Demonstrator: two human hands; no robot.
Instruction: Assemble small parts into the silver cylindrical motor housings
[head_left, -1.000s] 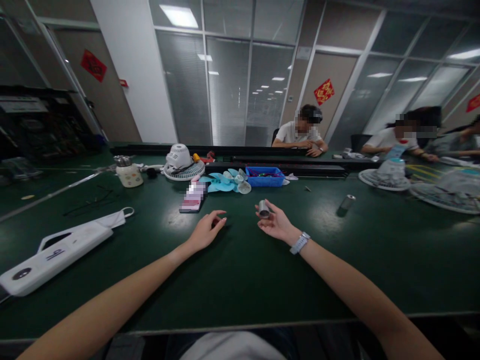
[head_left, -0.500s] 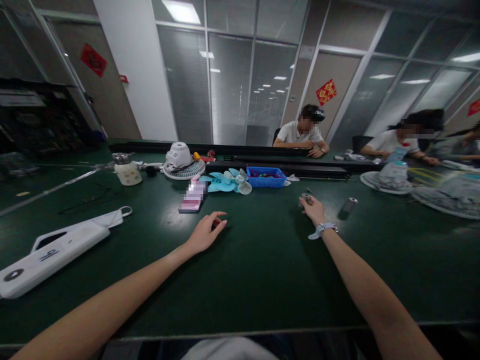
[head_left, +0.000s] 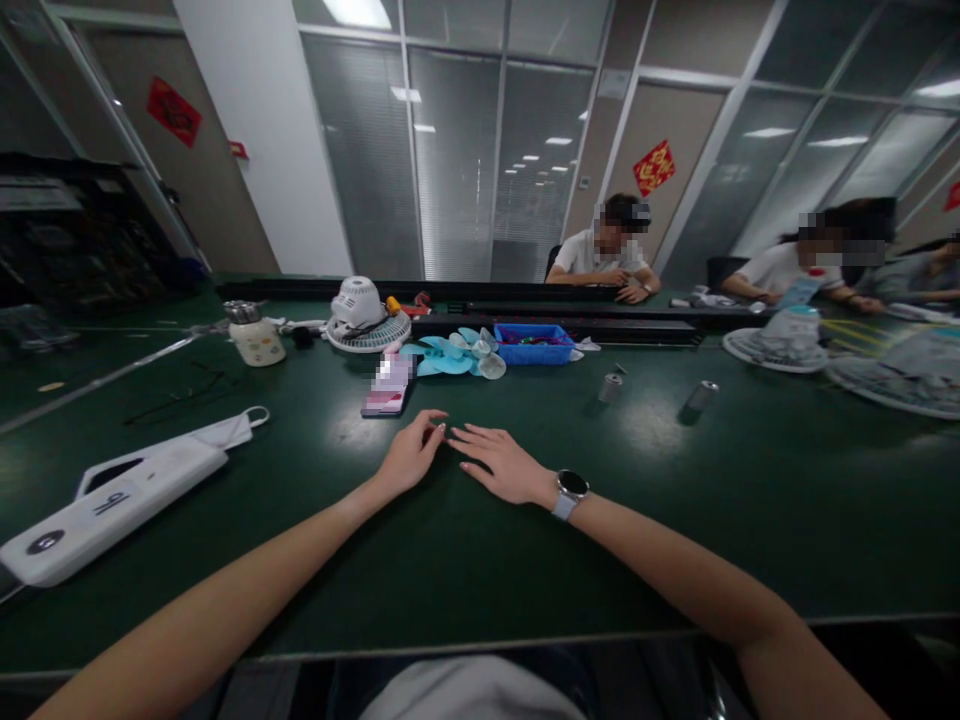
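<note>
Left hand (head_left: pixel 409 460): rests on the green table (head_left: pixel 525 570), loosely curled, thumb and forefinger close together. Whether they pinch something small cannot be told.
Right hand (head_left: pixel 502 462): flat, palm down, fingers spread, holding nothing. Its fingertips touch those of the left hand. Wristwatch (head_left: pixel 571 487) on the wrist.
Phone (head_left: pixel 390 385): lies flat just beyond the left hand, the nearest thing to it, not touched.
Small metal cylinder (head_left: pixel 610 387): stands on the table beyond the right hand, well apart from it. Second cylinder (head_left: pixel 701 395): further right, tilted or lying; I cannot tell which.
Blue fan blades (head_left: pixel 450 357) and blue tray (head_left: pixel 534 344): side by side behind the phone.
White fan housing (head_left: pixel 364 318) on its grille, and a lidded cup (head_left: pixel 255 340): far left of the blades.
Face mask (head_left: pixel 225 430) and white device (head_left: pixel 105 505): near left, touching.
Other people: seated across the table, hands on their own work.
Handling note, as judgement: where fingertips meet, keep both hands low on the table. A round part like the cylinder likely rolls, so grip its sides.
</note>
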